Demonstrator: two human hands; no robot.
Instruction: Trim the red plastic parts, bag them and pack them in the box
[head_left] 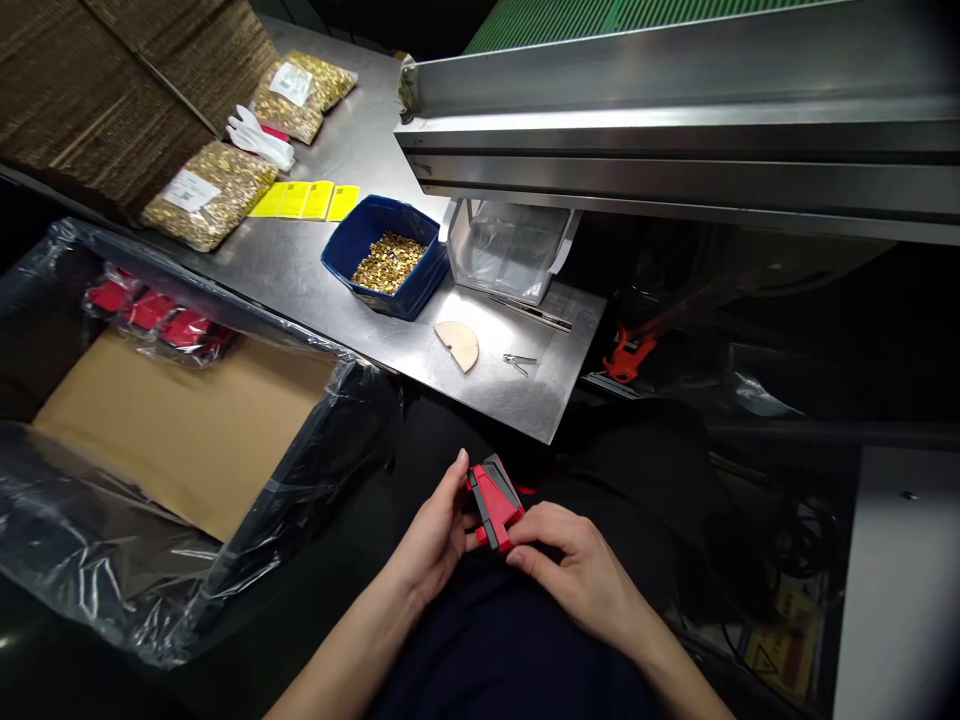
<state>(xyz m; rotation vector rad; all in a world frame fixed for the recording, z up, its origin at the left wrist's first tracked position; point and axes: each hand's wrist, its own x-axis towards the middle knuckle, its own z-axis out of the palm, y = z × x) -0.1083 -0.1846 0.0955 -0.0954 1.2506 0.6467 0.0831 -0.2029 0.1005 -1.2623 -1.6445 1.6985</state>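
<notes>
A red and dark grey plastic part (495,503) is held above the lap, just off the front corner of the metal table. My left hand (442,525) grips its left side, with the thumb up along the edge and fingers beneath. My right hand (566,555) has its thumb and index finger closed at the part's lower right corner; whether a small piece is between those fingertips is hidden. On the table in front lie a pale half-round disc (457,345) and a small metal tool (519,361).
The metal table (517,400) bears a blue bin (337,262) of brass pieces, a clear tray (510,250), yellow labels (315,200) and bags of brass pieces (210,195). A plastic-lined box (187,430) with wrapped red parts stands left. A metal beam (675,130) crosses the upper right.
</notes>
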